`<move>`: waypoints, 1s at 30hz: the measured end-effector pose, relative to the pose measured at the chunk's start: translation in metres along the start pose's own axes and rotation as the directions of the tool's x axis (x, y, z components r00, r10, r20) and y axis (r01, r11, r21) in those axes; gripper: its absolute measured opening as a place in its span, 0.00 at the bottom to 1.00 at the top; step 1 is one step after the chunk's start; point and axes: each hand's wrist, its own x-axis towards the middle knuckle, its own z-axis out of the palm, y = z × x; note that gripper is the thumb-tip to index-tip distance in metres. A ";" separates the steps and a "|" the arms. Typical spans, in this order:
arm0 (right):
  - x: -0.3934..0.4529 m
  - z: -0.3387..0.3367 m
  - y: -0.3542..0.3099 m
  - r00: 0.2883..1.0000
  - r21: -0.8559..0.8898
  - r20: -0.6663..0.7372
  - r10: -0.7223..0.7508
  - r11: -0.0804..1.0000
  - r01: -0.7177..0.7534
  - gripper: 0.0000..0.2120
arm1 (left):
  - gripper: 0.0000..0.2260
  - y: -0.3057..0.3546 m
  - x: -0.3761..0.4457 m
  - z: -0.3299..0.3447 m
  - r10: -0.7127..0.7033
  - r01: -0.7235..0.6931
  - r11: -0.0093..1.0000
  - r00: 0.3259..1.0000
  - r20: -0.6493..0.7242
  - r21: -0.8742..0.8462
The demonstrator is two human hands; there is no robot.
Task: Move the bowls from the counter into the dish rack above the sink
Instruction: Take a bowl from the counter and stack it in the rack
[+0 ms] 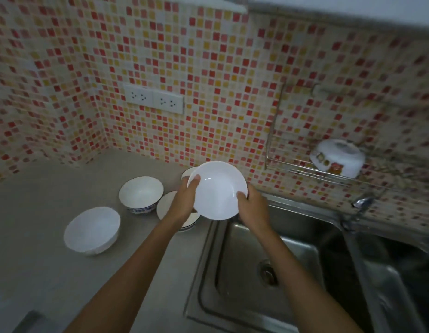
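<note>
- White bowl (218,190) held by both hands, lifted off the worktop and tilted so its inside faces the camera; it hangs over the worktop's right edge where the sink begins.
- Left hand (184,200) grips the left rim, thumb inside; right hand (253,207) grips the lower right rim, thumb on the lip.
- Rack (304,170) lies up and to the right of the bowl, fixed on the tiled wall over the sink (268,260). Right hand is the nearer one. The bowl is round, so no long axis; what matters is the tilt of its rim.
- One patterned bowl (337,161) already sits upside down in the rack; free wire to its left.
- Still on the worktop (40,236): scalloped bowl (92,229) nearest the front edge, blue-rimmed bowl (141,194) behind it, two more partly hidden behind the left hand.
- Worktop grey, matt, bare apart from the bowls. Wall is red and yellow mosaic with sockets (154,99). Tap (362,203) stands under the rack's right part. Light dim; right side blurred.
</note>
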 end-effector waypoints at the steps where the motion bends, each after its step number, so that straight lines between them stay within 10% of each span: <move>1: 0.004 -0.016 -0.002 0.999 0.007 -0.036 -0.023 1.000 0.023 0.17 | 0.20 0.012 0.001 0.016 0.039 -0.039 0.999 0.999 0.038 -0.006; 11: 0.049 -0.160 0.007 0.836 -0.088 -0.490 -0.246 0.968 0.233 0.17 | 0.08 0.100 0.014 0.123 0.349 -0.329 0.937 0.903 0.252 -0.117; 21: 0.087 -0.190 0.102 0.902 -0.550 -0.392 -0.182 0.832 -0.071 0.38 | 0.21 0.123 0.037 0.192 0.476 -0.560 0.815 0.794 0.378 0.150; 30: 0.088 -0.185 0.111 0.863 -0.658 -0.418 -0.285 0.749 -0.072 0.39 | 0.32 0.101 0.062 0.238 0.613 -0.788 0.222 0.571 0.546 0.575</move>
